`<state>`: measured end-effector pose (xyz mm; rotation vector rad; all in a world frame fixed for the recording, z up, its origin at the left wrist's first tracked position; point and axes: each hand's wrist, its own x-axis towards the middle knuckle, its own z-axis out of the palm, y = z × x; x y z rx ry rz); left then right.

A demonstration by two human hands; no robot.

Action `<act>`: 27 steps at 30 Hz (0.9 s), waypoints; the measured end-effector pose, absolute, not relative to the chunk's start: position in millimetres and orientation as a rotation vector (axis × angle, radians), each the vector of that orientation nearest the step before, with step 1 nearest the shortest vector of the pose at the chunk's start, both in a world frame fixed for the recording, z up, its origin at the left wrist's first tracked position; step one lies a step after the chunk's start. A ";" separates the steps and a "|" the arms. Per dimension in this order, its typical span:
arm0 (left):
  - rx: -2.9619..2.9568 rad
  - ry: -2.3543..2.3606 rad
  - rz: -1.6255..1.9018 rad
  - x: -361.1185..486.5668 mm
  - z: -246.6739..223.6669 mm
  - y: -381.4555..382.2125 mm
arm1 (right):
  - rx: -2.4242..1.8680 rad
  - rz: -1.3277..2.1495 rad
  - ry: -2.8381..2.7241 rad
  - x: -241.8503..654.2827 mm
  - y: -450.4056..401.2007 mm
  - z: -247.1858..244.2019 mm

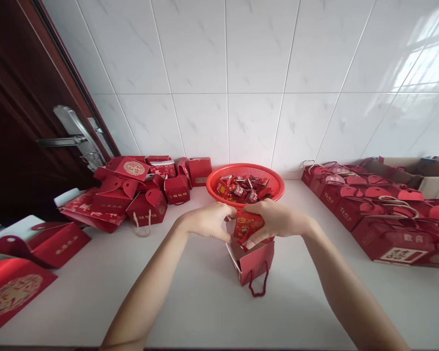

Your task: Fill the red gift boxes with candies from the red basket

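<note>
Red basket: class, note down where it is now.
In the head view, the basket sits near the middle of the table, by the tiled wall, just beyond the left hand and right hand.

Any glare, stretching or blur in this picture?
All in the head view: glare whitens the tiled wall at upper right; tile lines fan outward, likely lens stretch; the door looks very dark; small print on the sweets looks soft.

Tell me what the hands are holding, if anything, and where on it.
The right hand grips a gold-printed red packet by its right side, over the open red box. Whether the left hand also grips it cannot be told.
</note>
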<state>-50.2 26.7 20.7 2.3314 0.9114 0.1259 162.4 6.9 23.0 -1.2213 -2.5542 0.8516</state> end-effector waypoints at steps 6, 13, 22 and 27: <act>2.355 0.929 0.102 -50.8 19.2 29.5 | -1.191 0.801 -2.518 168.3 11.3 20.6; 2.356 0.883 0.164 -50.0 23.3 24.7 | -1.087 0.837 -2.335 178.4 -1.3 31.8; 2.386 1.000 0.181 -51.0 38.7 3.0 | -0.859 0.723 -2.539 179.3 -7.1 34.9; 2.416 1.003 0.105 -60.1 32.3 19.5 | -1.102 0.755 -2.588 179.9 -6.6 28.8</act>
